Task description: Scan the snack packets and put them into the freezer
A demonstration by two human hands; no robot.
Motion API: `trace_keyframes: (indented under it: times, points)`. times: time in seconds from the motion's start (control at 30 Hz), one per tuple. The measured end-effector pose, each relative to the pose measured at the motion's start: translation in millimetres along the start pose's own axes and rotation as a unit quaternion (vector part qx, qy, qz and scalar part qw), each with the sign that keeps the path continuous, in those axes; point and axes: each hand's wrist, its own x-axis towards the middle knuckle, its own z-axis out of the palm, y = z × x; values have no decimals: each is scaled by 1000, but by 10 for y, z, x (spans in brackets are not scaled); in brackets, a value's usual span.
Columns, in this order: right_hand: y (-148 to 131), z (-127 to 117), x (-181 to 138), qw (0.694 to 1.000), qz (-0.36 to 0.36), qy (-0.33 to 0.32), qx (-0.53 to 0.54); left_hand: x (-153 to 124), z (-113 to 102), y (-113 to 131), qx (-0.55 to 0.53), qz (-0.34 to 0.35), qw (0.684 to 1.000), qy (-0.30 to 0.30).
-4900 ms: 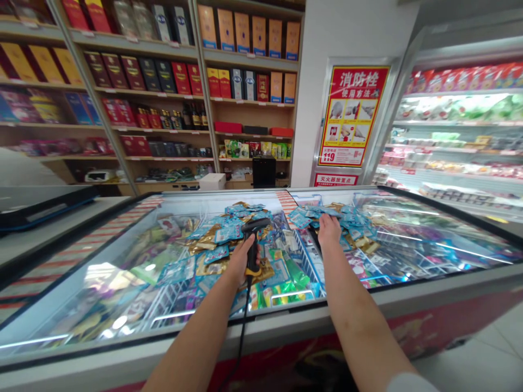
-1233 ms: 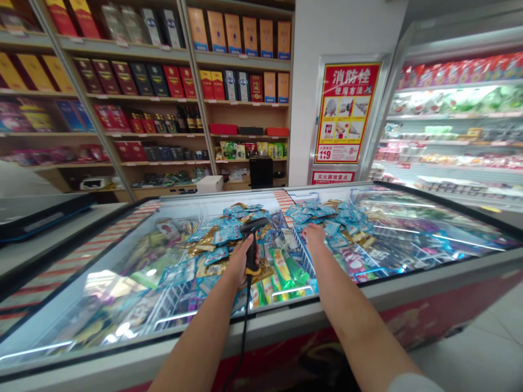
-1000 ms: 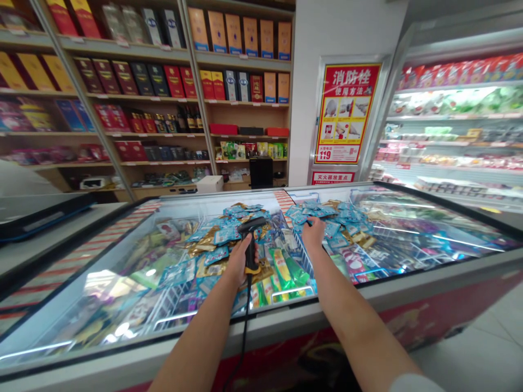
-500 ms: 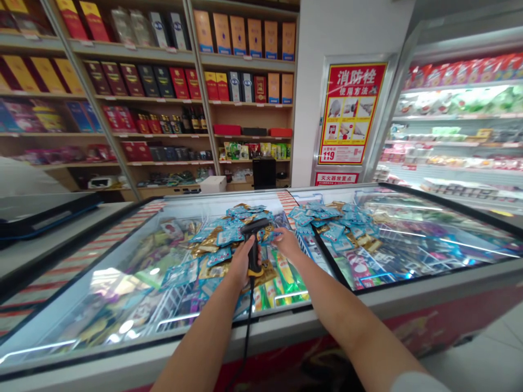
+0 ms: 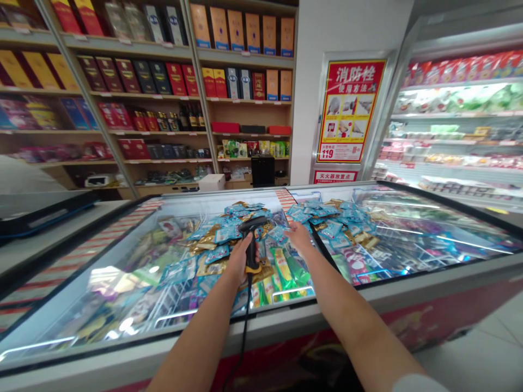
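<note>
My left hand (image 5: 238, 262) is closed round the grip of a black barcode scanner (image 5: 252, 235) with an orange band, its cable hanging down over the freezer's front edge. My right hand (image 5: 299, 237) pinches a small blue packet (image 5: 279, 234) just right of the scanner's head. Both hands hover over the glass lid of a chest freezer (image 5: 286, 321). One heap of blue and gold packets (image 5: 216, 235) lies on the lid left of the scanner. Another heap (image 5: 337, 216) lies to the right of my right hand.
Ice creams and wire baskets show through the glass. Wooden shelves (image 5: 171, 98) of boxed goods stand behind the freezer. A red poster (image 5: 349, 111) hangs on the wall, an open chilled case (image 5: 457, 125) stands at the right, and a dark flat device (image 5: 36, 209) lies on the left counter.
My right hand left the right-hand heap with a blue packet and moved left to the scanner's head. The left hand and scanner stayed almost still.
</note>
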Motion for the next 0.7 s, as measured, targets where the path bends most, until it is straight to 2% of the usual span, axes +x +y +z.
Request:
trace_keyframes:
  times: [0.13, 0.27, 0.37, 0.5, 0.7]
  points:
    - [63, 27, 42, 997, -4, -56, 45, 12, -9, -7, 3, -4, 1000, -7]
    - [55, 18, 8, 994, -17, -51, 99, 23, -15, -20, 15, 2, 1000, -10]
    - [20, -3, -25, 985, 5, -70, 159, 30, -27, -34, 25, 13, 999, -23]
    - [-25, 6, -34, 957, 51, -54, 279, 38, -41, -49, 38, 13, 998, -42]
    - [-69, 24, -20, 900, 62, -38, 429, 35, -45, -48, 47, 17, 997, -51]
